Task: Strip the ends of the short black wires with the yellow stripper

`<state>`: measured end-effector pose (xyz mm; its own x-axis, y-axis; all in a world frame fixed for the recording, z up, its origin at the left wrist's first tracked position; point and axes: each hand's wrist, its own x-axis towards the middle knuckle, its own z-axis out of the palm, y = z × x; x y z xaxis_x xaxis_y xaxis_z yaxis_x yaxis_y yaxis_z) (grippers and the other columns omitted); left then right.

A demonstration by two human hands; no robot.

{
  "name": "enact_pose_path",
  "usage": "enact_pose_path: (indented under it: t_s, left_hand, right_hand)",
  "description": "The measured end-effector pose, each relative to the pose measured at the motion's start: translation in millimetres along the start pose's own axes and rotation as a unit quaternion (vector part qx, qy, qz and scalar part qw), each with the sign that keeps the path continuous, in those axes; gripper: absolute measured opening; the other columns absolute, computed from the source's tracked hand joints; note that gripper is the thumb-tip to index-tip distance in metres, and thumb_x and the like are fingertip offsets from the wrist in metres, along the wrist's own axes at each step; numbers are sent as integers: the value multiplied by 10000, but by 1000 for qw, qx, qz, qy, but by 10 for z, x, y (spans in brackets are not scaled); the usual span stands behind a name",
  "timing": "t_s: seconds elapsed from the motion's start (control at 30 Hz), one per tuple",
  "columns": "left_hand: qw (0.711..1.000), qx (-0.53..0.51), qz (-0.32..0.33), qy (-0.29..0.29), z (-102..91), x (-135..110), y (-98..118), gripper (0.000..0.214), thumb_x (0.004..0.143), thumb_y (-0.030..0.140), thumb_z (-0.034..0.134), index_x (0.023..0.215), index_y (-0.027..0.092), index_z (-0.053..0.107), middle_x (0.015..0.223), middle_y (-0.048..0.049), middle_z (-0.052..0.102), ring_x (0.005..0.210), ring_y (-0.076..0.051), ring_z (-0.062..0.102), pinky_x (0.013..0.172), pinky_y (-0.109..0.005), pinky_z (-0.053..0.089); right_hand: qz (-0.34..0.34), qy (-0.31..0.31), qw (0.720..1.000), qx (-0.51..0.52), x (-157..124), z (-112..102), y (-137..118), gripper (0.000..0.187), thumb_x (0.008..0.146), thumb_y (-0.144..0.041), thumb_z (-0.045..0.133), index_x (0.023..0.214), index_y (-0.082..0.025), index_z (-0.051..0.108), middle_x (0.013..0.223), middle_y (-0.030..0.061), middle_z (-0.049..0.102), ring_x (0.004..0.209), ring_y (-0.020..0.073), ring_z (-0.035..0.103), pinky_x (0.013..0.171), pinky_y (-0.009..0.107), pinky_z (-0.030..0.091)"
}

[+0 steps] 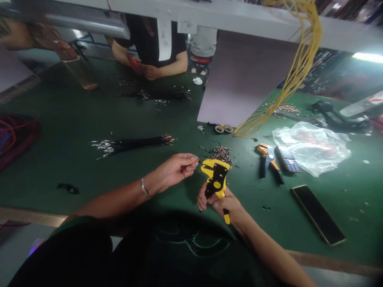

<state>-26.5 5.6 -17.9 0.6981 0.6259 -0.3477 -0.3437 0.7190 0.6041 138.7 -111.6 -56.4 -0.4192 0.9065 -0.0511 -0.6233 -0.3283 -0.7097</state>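
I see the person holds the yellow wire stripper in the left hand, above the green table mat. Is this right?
No: the yellow wire stripper is in the right hand, not the left, as the head view shows. It is above the green table mat, as you say.

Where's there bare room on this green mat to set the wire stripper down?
Bare mat lies left of the black wire bundle and right of the smartphone, below the plastic bag. Crowded around the stripper and loose terminals.
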Motion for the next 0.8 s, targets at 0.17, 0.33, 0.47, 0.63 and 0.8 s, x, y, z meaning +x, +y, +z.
enact_pose_path:
  t_s: [0.17,0.33,0.47,0.63,0.8]
  left_hand:
    - [1000,-1,-2,-11,-16,21,-78,74,766,79,653,700,76,622,618,-1,480,484,-28,381,426,-169,256]
    - [1000,-9,2,-11,-20,23,-108,83,793,104,655,720,76,626,609,3,487,492,-29,398,436,-166,274]
    - [1000,-22,4,7,0,9,-110,58,789,93,660,742,66,641,621,-6,522,508,-31,440,457,-164,305]
    - [1000,3,15,25,10,-6,-121,63,771,122,695,775,72,657,663,-29,585,541,-54,505,508,-185,370]
    - [999,29,32,16,-3,-10,-145,64,781,134,689,785,77,660,686,-36,612,557,-70,540,525,-204,396]
  right_hand:
    - [-8,-12,1000,3,-7,-27,14,352,602,-162,670,947,-112,624,719,43,615,639,197,574,630,384,468]
    - [-6,-12,1000,-17,-18,-14,10,311,635,-169,679,937,-126,618,728,34,598,647,184,569,633,369,471]
    - [-12,-4,1000,-19,-26,25,11,283,636,-171,692,908,-123,629,721,34,593,637,180,562,618,357,464]
    - [-16,3,1000,-9,-22,32,23,288,646,-160,701,923,-120,632,716,34,599,624,177,563,608,357,468]
    - [-20,9,1000,1,-27,15,12,263,658,-151,705,911,-115,641,696,28,598,584,156,547,576,340,469]
